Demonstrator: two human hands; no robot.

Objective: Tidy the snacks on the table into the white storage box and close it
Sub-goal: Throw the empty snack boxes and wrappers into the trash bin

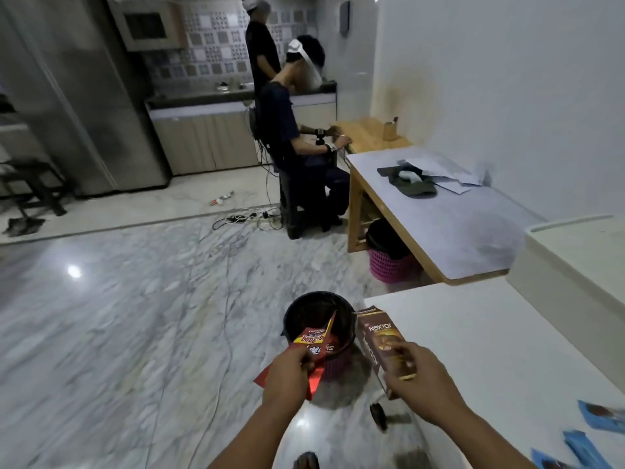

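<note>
Right hand grips a brown Nextar box, fingers curled round its lower end; top flaps open, box tilted, held over the left edge of the white table. Left hand pinches a red Beng-Beng wrapper between thumb and fingers, held out past the table edge, above a black-lined bin standing on the floor just beside the table corner. Bin has a purple basket base.

White storage box sits at the table's far right, partly out of frame; whether its lid is on cannot be told. Blue snack packets lie on the table at lower right, blurred.

Beyond: a second, wood-legged table with pale top, carrying a dark cap and papers; a pink basket under it. Marble floor with cables trailing across. A seated person at a small wooden desk, another standing behind at the kitchen counter. Steel refrigerator at left.
</note>
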